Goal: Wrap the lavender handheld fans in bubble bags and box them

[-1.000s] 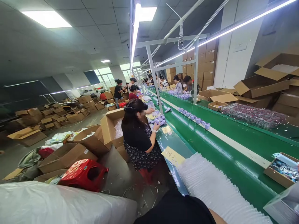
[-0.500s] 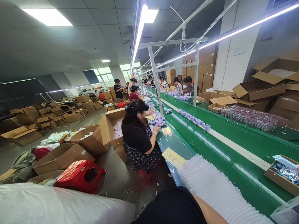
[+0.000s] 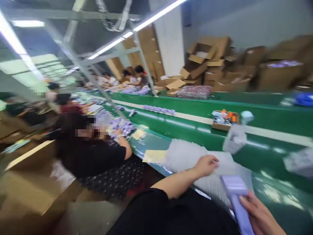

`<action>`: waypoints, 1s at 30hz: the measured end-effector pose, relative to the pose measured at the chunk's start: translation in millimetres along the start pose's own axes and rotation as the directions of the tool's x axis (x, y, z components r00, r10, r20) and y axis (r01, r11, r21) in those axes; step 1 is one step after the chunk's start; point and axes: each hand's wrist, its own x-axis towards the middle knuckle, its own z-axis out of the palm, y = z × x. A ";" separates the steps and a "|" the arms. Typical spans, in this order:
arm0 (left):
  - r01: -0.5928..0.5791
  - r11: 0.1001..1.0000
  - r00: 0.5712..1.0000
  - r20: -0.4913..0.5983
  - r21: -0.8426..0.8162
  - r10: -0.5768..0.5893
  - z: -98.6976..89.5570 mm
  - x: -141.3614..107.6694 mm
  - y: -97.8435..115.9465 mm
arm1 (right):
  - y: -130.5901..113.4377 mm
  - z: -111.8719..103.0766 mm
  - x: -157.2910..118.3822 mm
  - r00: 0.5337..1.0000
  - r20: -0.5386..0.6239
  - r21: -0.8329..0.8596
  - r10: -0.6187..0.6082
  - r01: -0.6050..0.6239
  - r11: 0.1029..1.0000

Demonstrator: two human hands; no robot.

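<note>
- Right hand (image 3: 260, 212), near right, is closed around the handle of a lavender plastic piece (image 3: 235, 187), thumb on top; the wide, flat head points away from the wearer. Left hand (image 3: 206, 165), to its left and slightly farther off, has its fingers curled in over a stack of translucent plastic sleeves (image 3: 183, 153); blur hides whether they pinch anything.
- Long green surface (image 3: 195, 111), running from near right to far left, with a pale strip (image 3: 202, 118) along its length.
- Co-worker in a black top (image 3: 97, 163), at the near side on the left, one hand (image 3: 119, 133) at a heap of lavender parts (image 3: 124, 125).
- Piled cardboard boxes (image 3: 216, 73), far side, right of centre, several with flaps up.
- Open cardboard box (image 3: 31, 182), near left, with pale crumpled plastic inside.
- The stack of sleeves, fanned on the near side of the surface, just beyond the wearer's left forearm.
- Bundle of clear packs flecked with red (image 3: 194, 92), at the far edge.
- Row of lavender parts (image 3: 158, 110), along the pale strip, left of centre.
- Shallow cardboard tray (image 3: 225, 126), on the right over the strip, holding orange and blue items.
- Clear plastic box (image 3: 234, 138), just nearer than the tray.
- Yellow card (image 3: 154, 156), touching the left end of the sleeves.
</note>
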 end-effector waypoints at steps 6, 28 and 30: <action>-0.236 0.970 0.966 -0.129 -0.066 0.226 -24.2 -17.8 8.2 | -2.0 25.3 2.8 0.999 0.003 0.306 0.032 -0.031 0.951; -0.005 0.853 0.994 0.091 -0.522 0.062 -26.7 -18.1 -4.0 | 13.2 37.7 15.6 0.991 -0.135 0.246 -0.011 0.044 0.968; -0.173 0.903 0.975 0.060 -0.394 0.213 -29.9 -24.2 -1.7 | 15.0 38.4 13.5 0.982 -0.185 0.270 -0.022 0.073 0.960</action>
